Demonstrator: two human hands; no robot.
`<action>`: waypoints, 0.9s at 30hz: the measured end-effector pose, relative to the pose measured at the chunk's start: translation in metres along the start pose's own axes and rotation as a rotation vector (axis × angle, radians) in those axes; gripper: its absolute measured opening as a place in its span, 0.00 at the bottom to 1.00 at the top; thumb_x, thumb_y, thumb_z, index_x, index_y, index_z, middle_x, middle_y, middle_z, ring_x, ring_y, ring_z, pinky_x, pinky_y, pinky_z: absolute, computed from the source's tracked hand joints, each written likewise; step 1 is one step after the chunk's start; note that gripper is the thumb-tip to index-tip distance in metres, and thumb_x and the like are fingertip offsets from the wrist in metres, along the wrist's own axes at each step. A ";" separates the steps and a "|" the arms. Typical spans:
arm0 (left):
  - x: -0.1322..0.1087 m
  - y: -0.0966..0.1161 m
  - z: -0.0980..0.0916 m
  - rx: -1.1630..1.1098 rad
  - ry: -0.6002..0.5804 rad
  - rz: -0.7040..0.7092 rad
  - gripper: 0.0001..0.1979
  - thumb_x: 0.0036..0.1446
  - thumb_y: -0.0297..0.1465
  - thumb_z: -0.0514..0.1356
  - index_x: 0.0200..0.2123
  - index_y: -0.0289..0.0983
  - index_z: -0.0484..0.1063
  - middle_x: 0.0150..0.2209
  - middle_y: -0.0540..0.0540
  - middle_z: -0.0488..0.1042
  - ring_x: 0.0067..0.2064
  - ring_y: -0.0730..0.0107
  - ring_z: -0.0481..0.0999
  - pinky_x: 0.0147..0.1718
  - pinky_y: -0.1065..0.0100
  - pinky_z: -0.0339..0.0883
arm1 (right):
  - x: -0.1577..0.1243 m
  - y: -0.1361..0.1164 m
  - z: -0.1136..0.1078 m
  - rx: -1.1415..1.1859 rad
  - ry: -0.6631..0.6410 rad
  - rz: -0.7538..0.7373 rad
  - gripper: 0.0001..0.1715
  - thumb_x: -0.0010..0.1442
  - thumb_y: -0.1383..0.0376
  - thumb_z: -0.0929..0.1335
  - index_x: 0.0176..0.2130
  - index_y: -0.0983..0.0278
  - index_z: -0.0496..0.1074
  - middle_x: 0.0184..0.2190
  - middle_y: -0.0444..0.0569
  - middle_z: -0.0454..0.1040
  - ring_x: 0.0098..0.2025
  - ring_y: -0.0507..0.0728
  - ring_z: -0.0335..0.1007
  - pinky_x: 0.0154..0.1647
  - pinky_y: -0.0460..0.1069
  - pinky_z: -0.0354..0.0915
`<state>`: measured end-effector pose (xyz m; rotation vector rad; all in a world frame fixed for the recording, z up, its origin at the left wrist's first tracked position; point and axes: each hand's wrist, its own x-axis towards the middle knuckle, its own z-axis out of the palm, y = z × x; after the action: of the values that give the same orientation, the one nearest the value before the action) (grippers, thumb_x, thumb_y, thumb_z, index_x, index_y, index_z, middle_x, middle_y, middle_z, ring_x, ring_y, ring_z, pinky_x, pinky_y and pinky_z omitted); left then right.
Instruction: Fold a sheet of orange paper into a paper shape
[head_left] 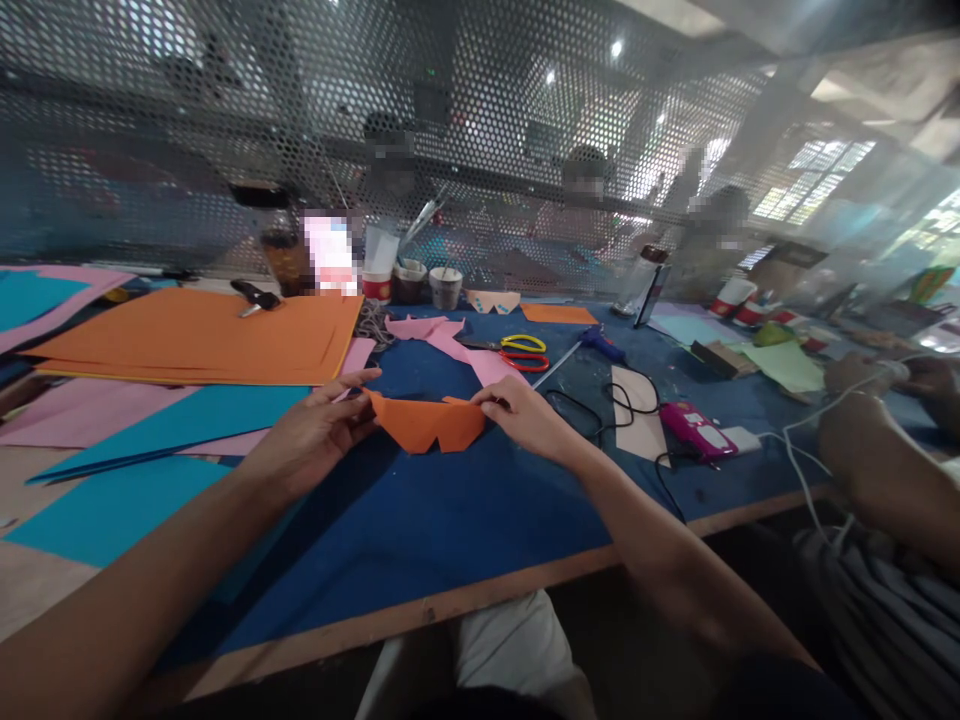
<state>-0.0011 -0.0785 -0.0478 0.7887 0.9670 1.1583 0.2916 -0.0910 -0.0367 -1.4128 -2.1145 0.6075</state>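
Observation:
An orange paper piece [431, 425], cut like a mask with a notch in its lower edge, is held up over the blue tabletop [480, 530]. My left hand [322, 430] pinches its left end, and my right hand [517, 410] pinches the right end between thumb and fingers. Behind it lie pink paper strips [435, 328] and scissors [525, 355] with one yellow and one red handle. A pale paper piece of similar shape [493, 301] stands near the back, beside a flat orange strip [559, 314].
Orange sheets [202, 335] and blue sheets [142, 490] cover the left side. A blue glue gun [602, 345], its black cord and a pink power strip [697, 432] lie at right. Cups [445, 287] line the back. Another person's arm [877, 460] is at far right.

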 end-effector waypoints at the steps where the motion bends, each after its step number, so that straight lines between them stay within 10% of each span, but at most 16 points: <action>1: 0.001 0.000 -0.001 0.000 0.003 -0.003 0.15 0.62 0.19 0.63 0.51 0.34 0.80 0.33 0.48 0.80 0.32 0.74 0.80 0.37 0.72 0.82 | 0.000 0.000 0.000 0.009 -0.001 0.001 0.15 0.69 0.71 0.66 0.48 0.62 0.82 0.49 0.53 0.79 0.49 0.58 0.75 0.52 0.53 0.67; 27: -0.003 0.000 0.006 0.021 0.028 -0.013 0.12 0.57 0.17 0.65 0.43 0.32 0.83 0.35 0.43 0.80 0.34 0.71 0.82 0.39 0.69 0.83 | -0.001 0.000 -0.002 0.064 0.170 0.029 0.10 0.68 0.70 0.68 0.44 0.61 0.80 0.45 0.49 0.78 0.46 0.57 0.74 0.49 0.52 0.67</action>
<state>0.0044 -0.0810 -0.0443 0.7832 1.0074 1.1522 0.2930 -0.0916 -0.0347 -1.4106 -1.9285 0.5413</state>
